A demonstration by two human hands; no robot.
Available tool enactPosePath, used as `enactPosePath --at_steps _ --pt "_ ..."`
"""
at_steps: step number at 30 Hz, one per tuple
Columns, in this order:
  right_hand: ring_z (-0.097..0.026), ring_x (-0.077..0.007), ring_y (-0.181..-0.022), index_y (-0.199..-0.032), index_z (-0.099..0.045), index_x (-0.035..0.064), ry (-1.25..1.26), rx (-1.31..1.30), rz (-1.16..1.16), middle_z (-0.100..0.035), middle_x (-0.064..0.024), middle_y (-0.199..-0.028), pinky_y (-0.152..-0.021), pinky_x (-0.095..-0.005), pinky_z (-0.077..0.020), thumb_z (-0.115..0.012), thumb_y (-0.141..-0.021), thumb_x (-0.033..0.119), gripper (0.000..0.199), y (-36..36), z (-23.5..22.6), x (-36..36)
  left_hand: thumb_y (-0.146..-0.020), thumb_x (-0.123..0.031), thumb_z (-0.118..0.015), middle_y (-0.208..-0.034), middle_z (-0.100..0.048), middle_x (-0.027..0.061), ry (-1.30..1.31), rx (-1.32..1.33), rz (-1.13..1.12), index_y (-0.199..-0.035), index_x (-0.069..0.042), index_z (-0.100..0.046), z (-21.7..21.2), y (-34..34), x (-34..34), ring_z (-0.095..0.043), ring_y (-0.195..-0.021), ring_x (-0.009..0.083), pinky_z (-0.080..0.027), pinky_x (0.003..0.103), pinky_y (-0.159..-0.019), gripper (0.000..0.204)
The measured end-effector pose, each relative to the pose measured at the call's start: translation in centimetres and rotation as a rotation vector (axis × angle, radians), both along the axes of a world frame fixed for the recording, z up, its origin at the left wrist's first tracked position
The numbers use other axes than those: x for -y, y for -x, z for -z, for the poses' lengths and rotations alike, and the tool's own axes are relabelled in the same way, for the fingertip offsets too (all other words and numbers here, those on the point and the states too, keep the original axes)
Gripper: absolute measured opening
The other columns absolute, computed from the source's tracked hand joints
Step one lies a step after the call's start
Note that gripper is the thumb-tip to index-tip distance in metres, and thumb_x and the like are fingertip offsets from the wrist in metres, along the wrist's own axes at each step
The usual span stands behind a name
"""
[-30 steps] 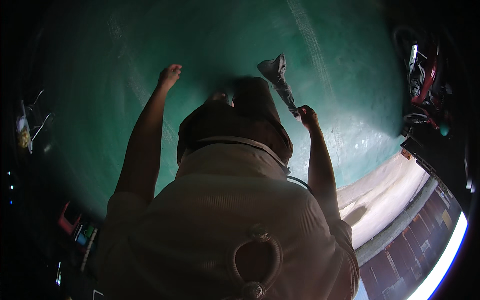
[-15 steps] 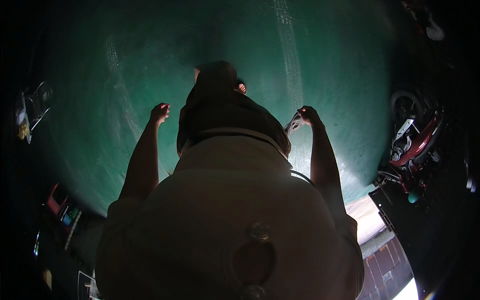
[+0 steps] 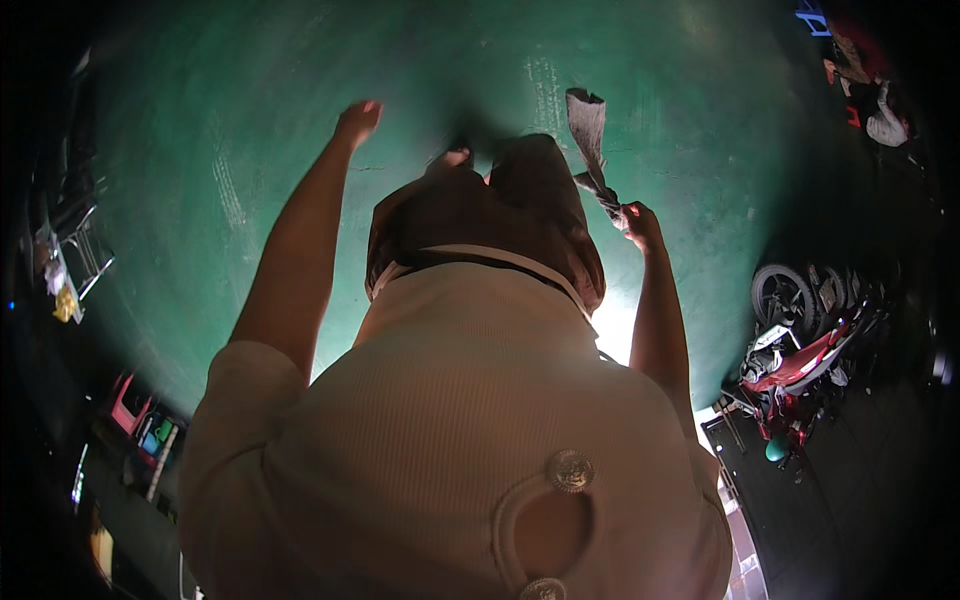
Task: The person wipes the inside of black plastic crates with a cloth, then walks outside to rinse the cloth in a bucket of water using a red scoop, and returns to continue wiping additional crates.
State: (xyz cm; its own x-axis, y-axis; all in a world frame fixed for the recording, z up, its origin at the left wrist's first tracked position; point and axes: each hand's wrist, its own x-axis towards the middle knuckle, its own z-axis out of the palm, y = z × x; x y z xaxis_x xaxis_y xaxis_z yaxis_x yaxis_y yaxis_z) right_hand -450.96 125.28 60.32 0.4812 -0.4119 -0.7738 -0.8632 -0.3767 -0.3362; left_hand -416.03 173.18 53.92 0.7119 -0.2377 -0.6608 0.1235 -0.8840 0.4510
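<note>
One thing only is held: a grey cloth (image 3: 590, 140), pinched at its lower end by the right hand (image 3: 640, 225), whose fingers are closed around a bunched corner. From that grip the cloth is seen stretching away toward the green floor (image 3: 700, 120), its far end flaring into a loose flap. It is judged to be light, soft and limp, with no stiffness of its own, so its shape is set entirely by where it is gripped. A corner or a gathered edge is probably the best place for it to be taken, since the fabric folds readily; little danger of slipping or breakage is expected. The left hand (image 3: 358, 118) is raised well apart from the cloth, with nothing seen in it; whether its fingers are spread or curled cannot be told. A parked motorcycle (image 3: 800, 350) is seen at the right.
</note>
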Motion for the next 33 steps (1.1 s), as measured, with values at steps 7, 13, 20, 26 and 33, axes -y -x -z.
enactPosePath --at_steps 7,13,20,26,33 --pt "-0.058 -0.0184 -0.088 -0.100 -0.061 0.0057 -0.096 -0.148 0.225 -0.062 -0.0080 -0.098 -0.067 -0.0351 -0.0512 -0.055 -0.086 0.026 0.025 -12.7 3.4 8.9 -0.083 -0.010 -0.053 -0.085 -0.058 0.0027 1.164 -0.124 0.003 -0.110 -0.004 -0.056 -10.4 -30.8 35.0 -0.055 -0.074 0.0130 -0.044 0.025 -0.064 0.027" --pt "-0.059 -0.0217 -0.057 -0.087 -0.062 0.0036 -0.055 0.005 -0.223 -0.062 -0.0115 -0.073 -0.052 -0.0343 -0.0474 -0.057 -0.084 0.030 0.027 -38.6 2.4 20.5 -0.090 -0.040 -0.041 -0.106 -0.061 0.0156 0.045 0.181 0.111 -0.111 -0.007 -0.056 1.7 -31.1 24.3 -0.058 -0.097 0.0293 -0.044 0.038 -0.082 0.041" --pt "-0.058 -0.0388 -0.090 -0.093 -0.060 0.0061 0.242 0.157 -0.482 -0.062 -0.0184 -0.093 -0.076 -0.0439 -0.0465 -0.053 -0.084 0.033 0.029 -68.2 2.5 35.9 -0.088 -0.050 -0.045 -0.057 -0.048 0.0012 -0.349 -0.565 -1.016 -0.081 -0.015 -0.056 -0.7 -20.1 12.3 -0.044 -0.046 0.0175 -0.036 0.034 -0.042 0.036" --pt "-0.063 -0.0310 -0.080 -0.090 -0.061 0.0025 0.229 0.181 -0.158 -0.065 -0.0187 -0.086 -0.070 -0.0383 -0.0474 -0.057 -0.083 0.027 0.025 -81.2 1.0 44.0 -0.090 -0.036 -0.044 -0.061 -0.052 0.0063 -0.316 -0.564 -1.108 -0.076 -0.008 -0.054 -4.9 -46.4 28.7 -0.049 -0.046 0.0224 -0.038 0.037 -0.037 0.034" --pt "-0.060 -0.0183 -0.064 -0.088 -0.060 0.0051 0.042 0.091 0.289 -0.061 -0.0076 -0.072 -0.047 -0.0300 -0.0492 -0.054 -0.086 0.025 0.021 -91.5 2.3 54.9 -0.089 -0.036 -0.048 -0.064 -0.055 0.0036 0.218 0.213 -0.152 -0.092 -0.007 -0.061 -10.0 -101.4 66.3 -0.050 -0.060 0.0119 -0.042 0.029 -0.059 0.032"
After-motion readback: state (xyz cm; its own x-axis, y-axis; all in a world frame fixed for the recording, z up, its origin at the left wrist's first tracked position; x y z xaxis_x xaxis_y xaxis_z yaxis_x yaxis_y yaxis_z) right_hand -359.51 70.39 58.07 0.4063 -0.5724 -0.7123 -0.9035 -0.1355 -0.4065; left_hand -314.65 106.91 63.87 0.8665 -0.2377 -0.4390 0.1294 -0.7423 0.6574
